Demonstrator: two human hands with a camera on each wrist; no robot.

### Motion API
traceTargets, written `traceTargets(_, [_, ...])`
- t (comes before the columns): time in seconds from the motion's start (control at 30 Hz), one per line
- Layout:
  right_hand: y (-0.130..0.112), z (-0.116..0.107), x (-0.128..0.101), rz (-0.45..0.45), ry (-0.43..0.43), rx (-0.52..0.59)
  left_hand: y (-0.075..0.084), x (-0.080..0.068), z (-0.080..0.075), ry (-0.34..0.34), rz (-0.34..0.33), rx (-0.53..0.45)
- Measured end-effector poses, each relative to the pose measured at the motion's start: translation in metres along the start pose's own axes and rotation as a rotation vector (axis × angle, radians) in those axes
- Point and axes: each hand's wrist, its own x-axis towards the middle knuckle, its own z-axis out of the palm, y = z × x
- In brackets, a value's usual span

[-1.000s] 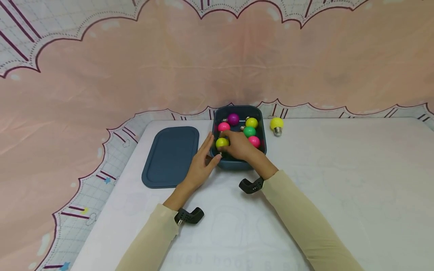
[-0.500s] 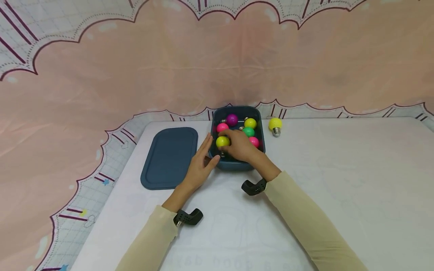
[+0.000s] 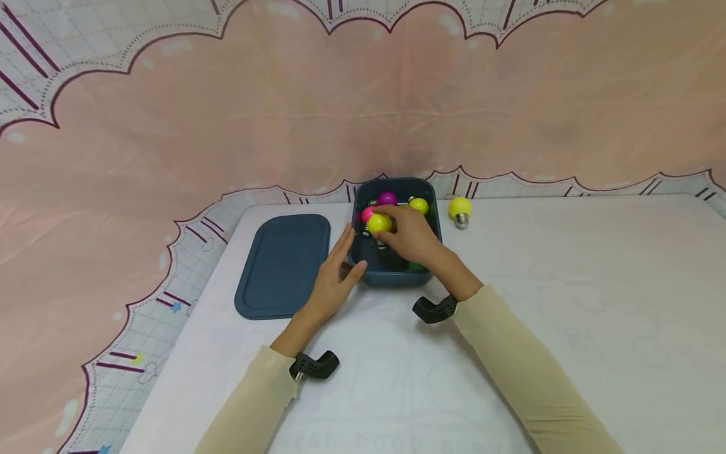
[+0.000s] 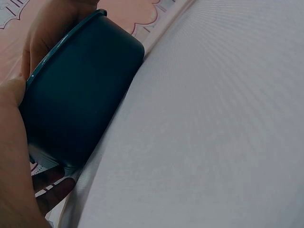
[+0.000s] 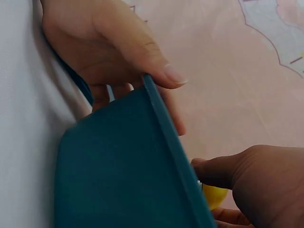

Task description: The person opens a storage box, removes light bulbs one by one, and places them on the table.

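Observation:
In the head view, my right hand [image 3: 413, 234] reaches into a dark blue box [image 3: 391, 277] and pinches a yellow light bulb [image 3: 379, 224] between thumb and fingers. The bulb's metal base points down towards the box floor. My left hand [image 3: 331, 280] rests against the box's left side with straight fingers; the right wrist view shows its thumb [image 5: 173, 76] at the rim. Around the held bulb lie a purple bulb [image 3: 387, 198], a pink bulb [image 3: 368, 214] and another yellow bulb [image 3: 418, 205]. A green patch [image 3: 416, 267] shows near the front wall, partly hidden by my right hand.
A dark blue lid [image 3: 283, 266] lies flat on the white table [image 3: 567, 315], left of the box. One yellow bulb [image 3: 460, 208] sits on the table right of the box. A patterned peach cloth [image 3: 363, 113] hangs behind.
My right hand has moved up and slightly right, bringing the yellow bulb from the box's front left towards its middle. It now covers the right-hand pink bulb. My left hand stays put.

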Motion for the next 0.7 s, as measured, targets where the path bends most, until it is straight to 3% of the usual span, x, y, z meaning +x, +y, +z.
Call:
traceTargets(0.3, [0.002, -0.015, -0.007, -0.018, 0.047, 0.013, 0.001, 0.0, 0.002, 0.009, 0.025, -0.003])
traceTargets(0.7, [0.009, -0.039, -0.009, 0.024, 0.089, 0.019, 0.006, 0.0, 0.0, 0.013, 0.018, -0.005])
